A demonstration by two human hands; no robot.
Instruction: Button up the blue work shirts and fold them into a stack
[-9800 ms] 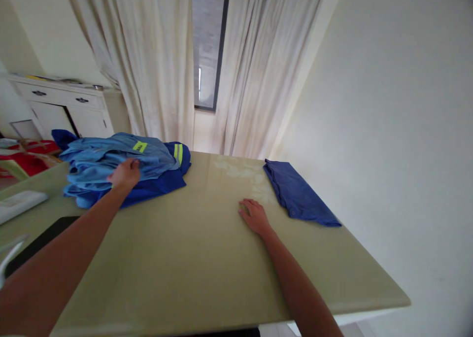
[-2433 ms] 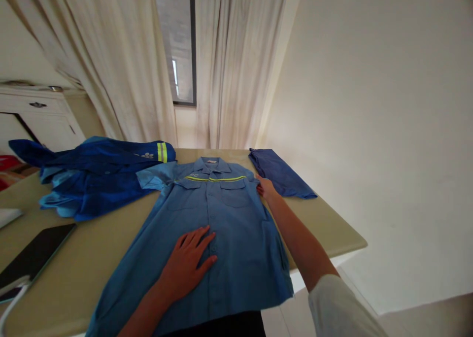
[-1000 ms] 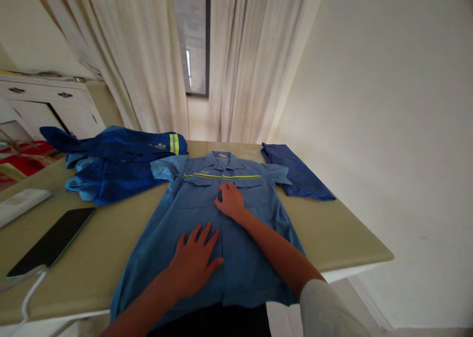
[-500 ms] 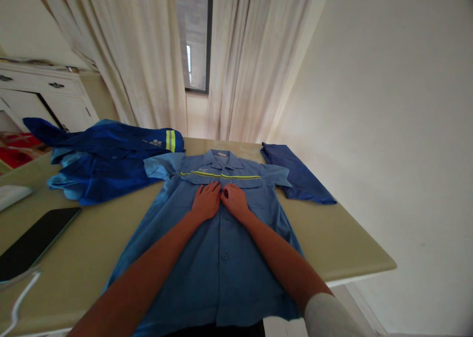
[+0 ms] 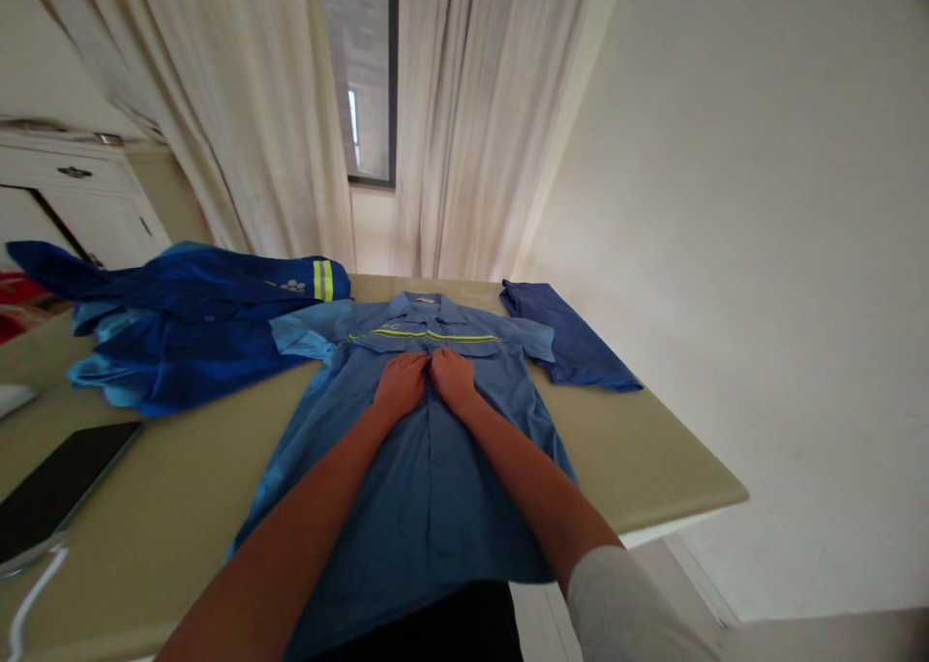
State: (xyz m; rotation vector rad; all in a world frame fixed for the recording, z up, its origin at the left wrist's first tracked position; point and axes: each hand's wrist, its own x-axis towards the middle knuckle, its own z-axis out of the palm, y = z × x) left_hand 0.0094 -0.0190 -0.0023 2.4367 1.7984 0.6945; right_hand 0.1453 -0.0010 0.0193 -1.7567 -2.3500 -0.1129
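Observation:
A blue short-sleeved work shirt [image 5: 464,507] lies front side up, its collar away from me and its hem near my body. A yellow stripe crosses its chest above two pocket flaps. My left hand [image 5: 404,381] is closed on the button front just under the stripe. Right beside it, my right hand [image 5: 451,376] grips the other side of the same front edge, knuckles up. The fingertips and the cloth between them are mostly hidden. A button [image 5: 439,459] shows lower on the front.
The shirt lies on a tan-topped table [image 5: 639,468]. Crumpled dark-blue garments [image 5: 210,323] with a reflective band are at left, a folded navy garment [image 5: 573,338] at right. A phone [image 5: 65,488] and white cable [image 5: 36,594] lie near left. Curtains [image 5: 268,110] hang behind.
My view has turned slightly right, shifting the scene left. Both hands have closed more tightly at the shirt front. The shirt's lower button and hem appear farther from me.

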